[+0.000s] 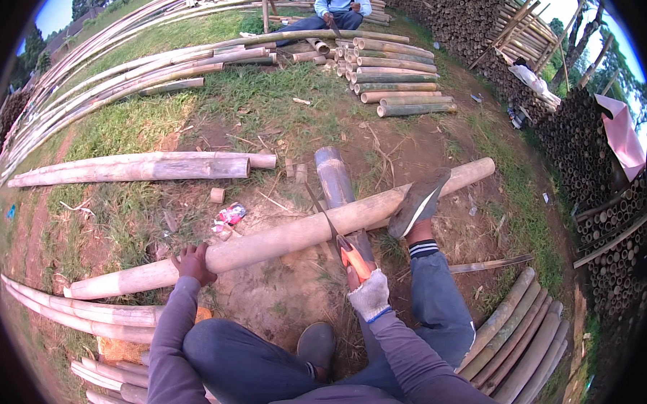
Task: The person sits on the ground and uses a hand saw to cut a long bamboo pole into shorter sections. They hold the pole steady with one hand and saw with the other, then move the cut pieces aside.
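A long, thick bamboo pole [282, 240] slants across the ground before me, rising toward the right. My left hand [194, 265], bare, is wrapped over its upper side near the left end. In a white knitted glove, my right hand [371, 295] is closed round the orange handle of a hand saw [354, 258]. The saw's dark blade lies across the pole right of its middle; how deep it sits cannot be seen. My shoe [419, 203] presses on the pole toward its right end. A darker bamboo log [334, 174] runs crosswise beneath the pole.
Two poles [134, 170] lie at left, with short offcuts [217, 196] and a red wrapper [231, 214] nearby. Cut lengths [405, 76] are stacked ahead, more [521, 338] at lower right. A seated person [340, 6] works at the back. Tall bamboo stacks [588, 140] line the right.
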Demonstrator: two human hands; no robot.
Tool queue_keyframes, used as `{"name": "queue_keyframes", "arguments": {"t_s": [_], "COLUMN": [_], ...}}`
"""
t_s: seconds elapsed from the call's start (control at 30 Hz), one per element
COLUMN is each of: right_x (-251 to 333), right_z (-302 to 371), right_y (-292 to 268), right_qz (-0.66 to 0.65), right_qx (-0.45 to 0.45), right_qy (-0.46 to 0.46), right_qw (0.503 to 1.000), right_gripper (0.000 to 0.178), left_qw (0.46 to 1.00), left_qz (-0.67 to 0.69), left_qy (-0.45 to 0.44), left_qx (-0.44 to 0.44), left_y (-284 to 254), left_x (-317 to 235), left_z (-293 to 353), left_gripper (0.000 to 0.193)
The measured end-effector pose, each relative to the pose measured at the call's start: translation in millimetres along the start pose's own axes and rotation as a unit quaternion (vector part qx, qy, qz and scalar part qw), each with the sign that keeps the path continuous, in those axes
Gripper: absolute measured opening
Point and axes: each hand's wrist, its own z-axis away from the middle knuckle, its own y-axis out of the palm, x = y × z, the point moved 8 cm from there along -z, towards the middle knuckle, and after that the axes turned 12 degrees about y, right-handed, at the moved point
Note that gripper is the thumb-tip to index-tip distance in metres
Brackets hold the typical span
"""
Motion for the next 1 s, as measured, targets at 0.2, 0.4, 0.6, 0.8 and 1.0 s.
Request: {"name": "queue_keyframes", "arguments": {"t_s": [0.2, 0.4, 0.6, 0.8, 1.0], "right_x": [-5, -22, -23, -6, -41], "right_z": [3, 110, 26, -10, 122], "right_y": [7, -88, -6, 22, -83], "right_qz": [0.043, -0.016, 0.022, 0.056, -0.059], "right_qx": [0.006, 0.093, 0.034, 0.000, 0.088], "right_qy": [0.040, 0.035, 0.038, 0.065, 0.090], "right_qw": [0.998, 0.995, 0.998, 0.996, 0.990], "right_gripper": [0.039, 0.030, 0.033, 0.042, 0.027], "left_qw": [0.999, 1.000, 1.000, 0.999, 0.999], "left_qz": [-0.006, -0.009, -0.008, 0.002, -0.004], "left_qy": [-0.002, -0.007, -0.001, -0.001, -0.010], "left_qx": [0.034, 0.026, 0.016, 0.032, 0.033], "left_y": [17, 15, 24, 18, 18], "left_x": [15, 16, 12, 8, 16], "left_z": [-2, 10, 7, 6, 20], "left_gripper": [0.109, 0.102, 0.106, 0.105, 0.097]}}
